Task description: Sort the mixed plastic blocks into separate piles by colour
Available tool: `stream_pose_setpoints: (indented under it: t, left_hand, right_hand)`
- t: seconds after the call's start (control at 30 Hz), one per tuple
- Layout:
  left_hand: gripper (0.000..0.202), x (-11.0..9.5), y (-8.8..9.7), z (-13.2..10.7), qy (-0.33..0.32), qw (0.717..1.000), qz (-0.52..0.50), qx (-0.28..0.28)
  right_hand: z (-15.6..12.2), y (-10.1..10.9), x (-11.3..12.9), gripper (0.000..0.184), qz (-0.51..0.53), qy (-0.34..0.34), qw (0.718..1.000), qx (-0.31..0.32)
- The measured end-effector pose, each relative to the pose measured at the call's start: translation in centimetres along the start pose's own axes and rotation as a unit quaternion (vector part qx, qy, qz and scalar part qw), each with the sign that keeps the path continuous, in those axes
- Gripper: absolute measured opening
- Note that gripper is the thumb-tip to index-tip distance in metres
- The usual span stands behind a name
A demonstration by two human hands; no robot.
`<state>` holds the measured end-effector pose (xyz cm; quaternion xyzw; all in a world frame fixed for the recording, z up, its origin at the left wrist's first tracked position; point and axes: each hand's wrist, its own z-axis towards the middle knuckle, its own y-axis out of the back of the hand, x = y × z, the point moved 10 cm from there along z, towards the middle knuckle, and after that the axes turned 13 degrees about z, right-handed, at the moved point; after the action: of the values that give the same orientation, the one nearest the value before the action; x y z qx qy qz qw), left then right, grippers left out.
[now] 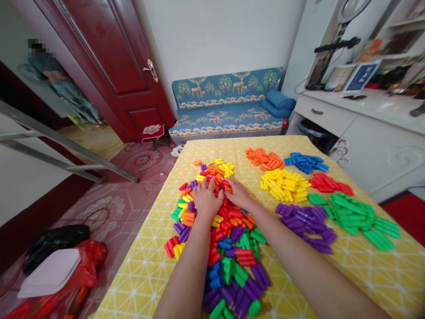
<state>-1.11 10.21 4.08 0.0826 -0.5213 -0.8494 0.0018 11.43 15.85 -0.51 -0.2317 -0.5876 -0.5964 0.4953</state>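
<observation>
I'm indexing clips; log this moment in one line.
left hand: spread over mixed pile | right hand: at mixed pile, grip unclear | nearby: single-colour piles

The table (142, 270) wears a white-lined yellow cloth (392, 274). On it lie a mixed heap (226, 228) of plastic pieces and, to its right, an orange pile (264, 158), blue pile (306, 163), yellow pile (285, 184), red pile (331, 183), purple pile (303, 215) and green pile (353, 215).

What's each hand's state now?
Left hand: open, palm down over the mixed-color pile.
Right hand: at the same pile; grip cannot be told.
</observation>
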Motion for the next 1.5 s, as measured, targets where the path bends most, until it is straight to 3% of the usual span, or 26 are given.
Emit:
stream_pose_setpoints:
  t: [0.1, 0.27, 0.37, 0.53, 0.67, 0.8, 0.9, 1.0, 1.1, 1.23, 1.37, 1.5]
  left_hand:
    - [0.042, -0.7, 0.0, 0.0, -0.041, 0.999, -0.021, 0.018]
    - [0.036, -1.4, 0.5, 0.1, -0.084, 0.994, -0.064, 0.031]
    - [0.027, -1.7, 0.9, 0.2, -0.089, 0.992, -0.086, 0.035]
    - [0.022, -2.1, 0.9, 0.2, -0.088, 0.989, -0.114, 0.047]
    - [0.031, -1.9, 0.9, 0.0, -0.066, 0.996, -0.057, 0.028]
    - [0.051, -2.0, 0.3, -0.2, -0.068, 0.996, -0.008, 0.048]
    - [0.050, -2.6, 0.0, -0.3, -0.102, 0.991, -0.032, 0.075]
    - [0.045, -3.3, 0.1, -0.4, -0.140, 0.984, -0.069, 0.089]
    - [0.044, -3.9, 0.4, -0.6, -0.165, 0.973, -0.128, 0.096]
    - [0.041, -3.8, 0.6, -0.4, -0.152, 0.964, -0.206, 0.072]
    - [0.030, -2.3, 0.7, 0.2, -0.103, 0.962, -0.251, 0.013]
    - [0.020, -1.3, 0.7, 0.4, -0.071, 0.972, -0.224, -0.016]
  right_hand:
    - [-1.2, 0.1, 0.1, 0.051, 0.014, -0.005, 1.000, 0.004]
    - [-3.2, 0.3, -0.1, 0.052, 0.151, -0.013, 0.988, -0.008]
    - [-4.0, 0.9, -0.3, 0.052, 0.183, -0.007, 0.983, -0.022]
    - [-4.3, 1.7, -0.4, 0.042, 0.175, 0.007, 0.984, -0.041]
    - [-4.2, 1.7, -1.0, 0.034, 0.182, -0.009, 0.982, -0.043]
    - [-4.4, 1.6, -0.1, 0.045, 0.101, 0.002, 0.994, -0.045]
    - [-4.7, 1.5, 0.6, 0.054, 0.065, 0.004, 0.997, -0.040]
    - [-4.9, 1.7, 0.3, 0.059, 0.137, -0.015, 0.990, -0.036]
    - [-5.1, 1.9, -0.2, 0.058, 0.286, -0.019, 0.957, -0.033]
    - [-5.2, 2.2, -0.6, 0.055, 0.374, -0.022, 0.926, -0.043]
    - [-5.1, 2.3, -0.2, 0.048, 0.353, -0.010, 0.934, -0.052]
    - [-5.3, 2.0, 0.6, 0.049, 0.316, 0.007, 0.948, -0.032]
